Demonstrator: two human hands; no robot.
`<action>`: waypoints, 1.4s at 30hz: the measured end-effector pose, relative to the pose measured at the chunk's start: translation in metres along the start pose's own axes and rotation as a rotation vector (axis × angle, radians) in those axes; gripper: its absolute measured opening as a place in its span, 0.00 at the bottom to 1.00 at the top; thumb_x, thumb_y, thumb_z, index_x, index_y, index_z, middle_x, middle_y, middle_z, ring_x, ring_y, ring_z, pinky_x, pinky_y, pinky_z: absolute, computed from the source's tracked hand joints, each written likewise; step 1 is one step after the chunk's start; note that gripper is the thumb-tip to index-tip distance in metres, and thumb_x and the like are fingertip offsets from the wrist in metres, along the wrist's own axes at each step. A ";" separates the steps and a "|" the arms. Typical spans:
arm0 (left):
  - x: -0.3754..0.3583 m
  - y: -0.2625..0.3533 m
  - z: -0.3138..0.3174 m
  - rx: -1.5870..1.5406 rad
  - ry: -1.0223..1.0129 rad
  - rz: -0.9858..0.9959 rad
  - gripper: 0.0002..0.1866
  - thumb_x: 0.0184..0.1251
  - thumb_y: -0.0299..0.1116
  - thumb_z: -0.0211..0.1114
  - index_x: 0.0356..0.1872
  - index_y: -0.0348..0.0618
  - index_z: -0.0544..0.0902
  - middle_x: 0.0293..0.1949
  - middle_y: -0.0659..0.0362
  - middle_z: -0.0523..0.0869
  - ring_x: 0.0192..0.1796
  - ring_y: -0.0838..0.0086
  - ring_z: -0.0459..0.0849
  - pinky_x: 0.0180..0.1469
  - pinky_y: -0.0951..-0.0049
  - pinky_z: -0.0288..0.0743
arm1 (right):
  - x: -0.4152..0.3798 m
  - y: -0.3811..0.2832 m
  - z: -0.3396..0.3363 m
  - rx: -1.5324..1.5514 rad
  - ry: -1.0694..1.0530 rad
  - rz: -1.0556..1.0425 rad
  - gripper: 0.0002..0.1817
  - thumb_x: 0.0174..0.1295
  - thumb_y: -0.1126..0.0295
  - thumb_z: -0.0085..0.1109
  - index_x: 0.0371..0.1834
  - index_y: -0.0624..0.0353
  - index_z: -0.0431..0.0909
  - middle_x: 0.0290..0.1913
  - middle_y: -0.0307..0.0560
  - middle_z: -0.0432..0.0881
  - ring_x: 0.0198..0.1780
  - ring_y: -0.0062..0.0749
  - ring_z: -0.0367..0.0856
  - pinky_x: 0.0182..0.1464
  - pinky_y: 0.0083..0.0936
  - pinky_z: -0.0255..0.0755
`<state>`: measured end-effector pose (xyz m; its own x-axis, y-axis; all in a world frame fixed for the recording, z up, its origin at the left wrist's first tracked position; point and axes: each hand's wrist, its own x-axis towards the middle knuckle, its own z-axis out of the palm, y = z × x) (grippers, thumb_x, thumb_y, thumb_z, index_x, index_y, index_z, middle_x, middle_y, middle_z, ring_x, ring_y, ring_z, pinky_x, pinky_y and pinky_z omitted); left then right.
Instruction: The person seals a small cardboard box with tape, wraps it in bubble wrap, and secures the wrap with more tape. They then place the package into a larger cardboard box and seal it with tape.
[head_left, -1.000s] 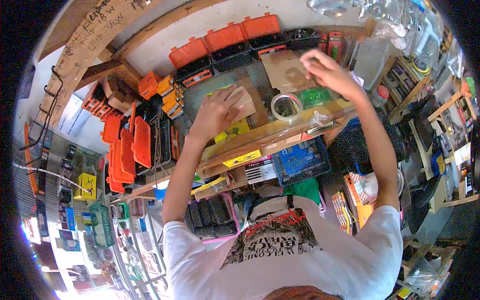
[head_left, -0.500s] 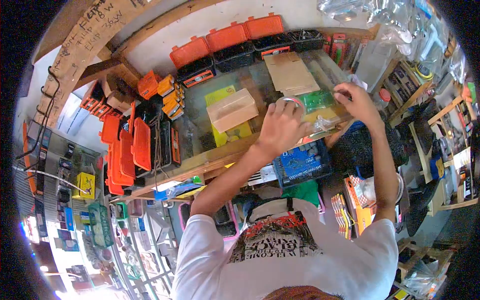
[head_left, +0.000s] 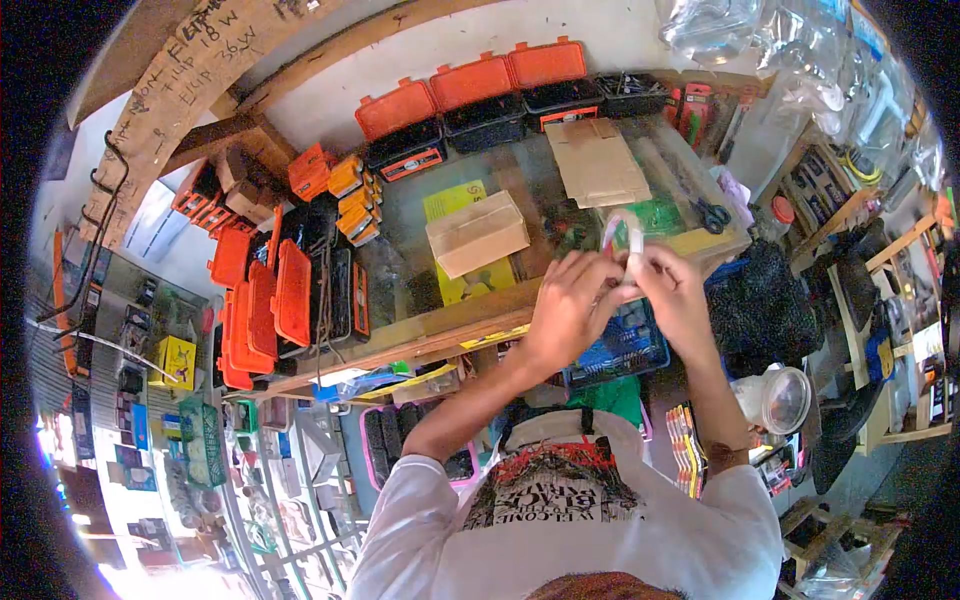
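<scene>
Both of my hands are raised close together in front of the workbench edge. My left hand (head_left: 575,308) has its fingers closed on a roll of tape (head_left: 634,240), which looks like a pale ring with some pink on its inner side. On the other side, my right hand (head_left: 672,300) pinches at the same roll, its fingertips almost meeting those of the left. Fingers hide the lower part of the roll. Behind and left of the hands lies a closed brown cardboard box (head_left: 478,236) on a yellow sheet (head_left: 452,203). Flattened cardboard (head_left: 598,165) lies farther back.
Black-handled scissors (head_left: 712,216) rest on the glass-topped bench near a green packet (head_left: 657,216). Orange-lidded toolboxes (head_left: 470,95) line the back, with more orange lids (head_left: 250,320) at the left. Below the bench edge is a blue crate (head_left: 640,345). Plastic bags (head_left: 790,50) hang upper right.
My right hand has come left and down to meet the left hand at the roll of tape. The roll is lifted off the bench area toward me, and the scissors now show.
</scene>
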<state>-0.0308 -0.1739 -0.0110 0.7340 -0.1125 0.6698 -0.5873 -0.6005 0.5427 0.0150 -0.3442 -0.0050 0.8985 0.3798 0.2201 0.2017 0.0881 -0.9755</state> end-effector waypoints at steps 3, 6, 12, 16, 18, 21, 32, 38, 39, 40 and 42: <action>-0.008 0.002 -0.013 0.024 0.035 0.041 0.14 0.60 0.34 0.77 0.41 0.42 0.82 0.42 0.52 0.87 0.48 0.55 0.83 0.52 0.57 0.75 | -0.008 0.001 0.013 0.031 0.017 -0.043 0.12 0.73 0.64 0.61 0.41 0.63 0.85 0.36 0.36 0.83 0.40 0.17 0.77 0.44 0.21 0.71; -0.017 0.003 -0.033 -0.244 0.119 -0.138 0.17 0.63 0.34 0.73 0.50 0.39 0.80 0.52 0.50 0.84 0.56 0.58 0.81 0.62 0.59 0.72 | -0.016 -0.005 0.012 -0.103 -0.049 -0.070 0.11 0.71 0.66 0.62 0.38 0.63 0.85 0.34 0.37 0.83 0.38 0.19 0.77 0.42 0.23 0.70; -0.024 0.007 -0.040 -0.278 0.065 -0.198 0.24 0.66 0.32 0.71 0.62 0.36 0.79 0.61 0.45 0.81 0.65 0.56 0.79 0.68 0.60 0.70 | -0.034 -0.016 0.027 -0.247 -0.153 -0.188 0.09 0.64 0.70 0.68 0.31 0.64 0.79 0.31 0.46 0.81 0.35 0.35 0.79 0.41 0.29 0.70; -0.043 -0.003 -0.030 -0.382 0.095 -0.266 0.13 0.65 0.27 0.72 0.50 0.38 0.88 0.56 0.49 0.86 0.61 0.60 0.83 0.63 0.63 0.75 | -0.042 -0.005 0.031 -0.312 -0.200 -0.309 0.10 0.63 0.69 0.70 0.32 0.62 0.80 0.31 0.46 0.80 0.35 0.38 0.80 0.40 0.31 0.71; -0.047 0.000 -0.028 -0.419 0.145 -0.297 0.06 0.63 0.24 0.73 0.40 0.40 0.91 0.49 0.52 0.90 0.56 0.63 0.87 0.58 0.66 0.79 | -0.048 -0.004 0.032 -0.345 -0.228 -0.288 0.09 0.63 0.69 0.70 0.32 0.62 0.80 0.31 0.46 0.79 0.35 0.39 0.80 0.40 0.31 0.71; -0.056 0.002 -0.031 -0.367 0.100 -0.331 0.07 0.62 0.24 0.74 0.40 0.38 0.90 0.49 0.52 0.90 0.55 0.63 0.87 0.58 0.65 0.79 | -0.056 -0.002 0.034 -0.348 -0.250 -0.253 0.08 0.61 0.70 0.71 0.34 0.61 0.82 0.32 0.45 0.80 0.36 0.41 0.81 0.42 0.33 0.71; -0.126 0.007 -0.037 -0.187 -0.099 -0.112 0.07 0.64 0.22 0.71 0.41 0.37 0.84 0.47 0.49 0.90 0.53 0.53 0.88 0.59 0.55 0.82 | -0.119 0.023 0.057 -0.087 -0.403 0.163 0.06 0.61 0.73 0.71 0.39 0.59 0.84 0.36 0.47 0.87 0.39 0.35 0.88 0.38 0.30 0.78; -0.184 0.039 -0.054 -0.261 -0.269 -0.284 0.14 0.68 0.21 0.67 0.53 0.36 0.78 0.44 0.47 0.90 0.49 0.50 0.90 0.53 0.52 0.84 | -0.151 0.041 0.055 0.107 -0.791 0.081 0.08 0.66 0.65 0.69 0.44 0.55 0.88 0.38 0.47 0.87 0.41 0.34 0.87 0.43 0.29 0.77; -0.184 0.041 -0.061 -0.260 -0.313 -0.296 0.16 0.69 0.21 0.67 0.55 0.36 0.76 0.43 0.46 0.90 0.48 0.50 0.90 0.51 0.52 0.85 | -0.145 0.042 0.045 0.028 -0.837 0.038 0.09 0.66 0.64 0.69 0.45 0.55 0.88 0.38 0.46 0.87 0.42 0.35 0.87 0.44 0.30 0.77; -0.193 0.040 -0.059 -0.276 -0.247 -0.294 0.15 0.69 0.20 0.66 0.53 0.36 0.74 0.41 0.44 0.90 0.46 0.51 0.91 0.48 0.54 0.86 | -0.139 0.045 0.030 -0.053 -0.884 -0.008 0.10 0.65 0.64 0.70 0.46 0.54 0.87 0.39 0.46 0.88 0.43 0.36 0.87 0.45 0.32 0.77; -0.205 0.038 -0.058 -0.299 -0.185 -0.287 0.15 0.69 0.17 0.65 0.52 0.35 0.72 0.39 0.43 0.89 0.43 0.52 0.91 0.44 0.56 0.87 | -0.123 0.043 -0.012 -0.210 -0.816 0.018 0.12 0.64 0.63 0.68 0.49 0.53 0.86 0.43 0.47 0.87 0.49 0.42 0.84 0.53 0.39 0.75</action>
<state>-0.2240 -0.1278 -0.0982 0.9141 -0.1305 0.3839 -0.4039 -0.3759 0.8340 -0.0822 -0.3985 -0.0745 0.3549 0.9331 0.0587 0.3310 -0.0667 -0.9413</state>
